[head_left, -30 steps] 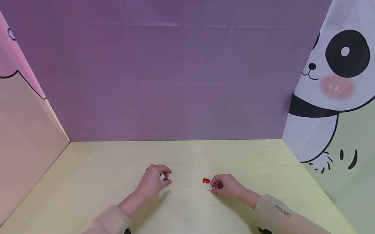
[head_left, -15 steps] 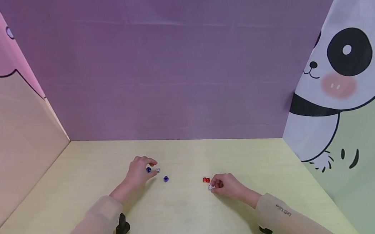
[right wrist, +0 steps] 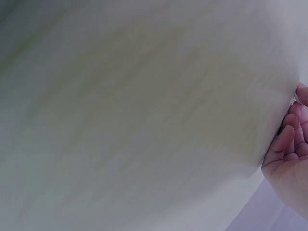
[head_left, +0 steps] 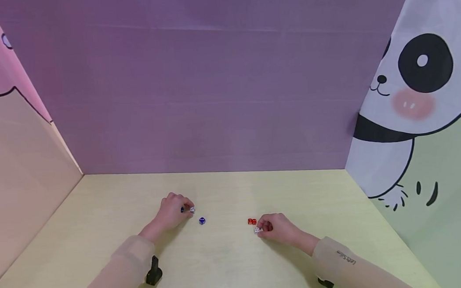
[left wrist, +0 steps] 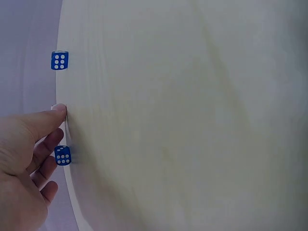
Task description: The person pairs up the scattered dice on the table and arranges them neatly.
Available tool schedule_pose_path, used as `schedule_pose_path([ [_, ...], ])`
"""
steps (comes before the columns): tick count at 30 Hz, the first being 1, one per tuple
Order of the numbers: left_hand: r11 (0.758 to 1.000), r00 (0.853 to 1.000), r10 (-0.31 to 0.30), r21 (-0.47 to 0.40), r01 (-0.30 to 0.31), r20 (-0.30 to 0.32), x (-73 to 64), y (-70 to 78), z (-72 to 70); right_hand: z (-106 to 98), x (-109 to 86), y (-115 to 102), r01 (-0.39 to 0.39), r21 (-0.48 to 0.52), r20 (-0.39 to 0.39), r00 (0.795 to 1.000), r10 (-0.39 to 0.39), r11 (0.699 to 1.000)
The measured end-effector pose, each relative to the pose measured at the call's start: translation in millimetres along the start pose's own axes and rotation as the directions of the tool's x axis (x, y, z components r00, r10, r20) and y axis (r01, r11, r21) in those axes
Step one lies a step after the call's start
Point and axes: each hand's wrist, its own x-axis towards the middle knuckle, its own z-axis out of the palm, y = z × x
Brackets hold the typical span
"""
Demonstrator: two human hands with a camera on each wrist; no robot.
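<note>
As left hand [head_left: 172, 212] pinches, right [head_left: 278, 229] curls.

Dice [head_left: 202, 221] on table [head_left: 230, 263] — left and right, backdrop [head_left: 219, 96] behind
</note>
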Motion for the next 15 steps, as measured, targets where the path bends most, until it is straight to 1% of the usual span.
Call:
schedule_pose_path([
  [2, 1.0, 1.0, -0.012, -0.002, 0.012, 0.009, 0.1, 0.6, 0.4, 0.5, 0.0, 0.4, 0.001, 0.003, 0.001, 1.0, -0.001, 1.0],
  [6, 1.0, 1.0, -0.016, 0.006, 0.016, 0.006, 0.0, 0.6, 1.9, 0.7, -0.5, 0.2, -0.006, 0.011, 0.001, 1.0, 0.006, 1.0],
  [10, 1.0, 1.0, -0.003, 0.013, 0.003, -0.017, -2.3, -0.6, 3.0, 0.0, -1.0, -1.7, -0.008, 0.019, 0.001, 1.0, 0.008, 1.0],
  [15, 0.999, 0.998, 0.028, 0.032, -0.027, -0.05, -8.0, 0.3, 2.6, -1.1, -2.2, -1.8, -0.004, 0.019, 0.001, 1.0, 0.004, 1.0],
])
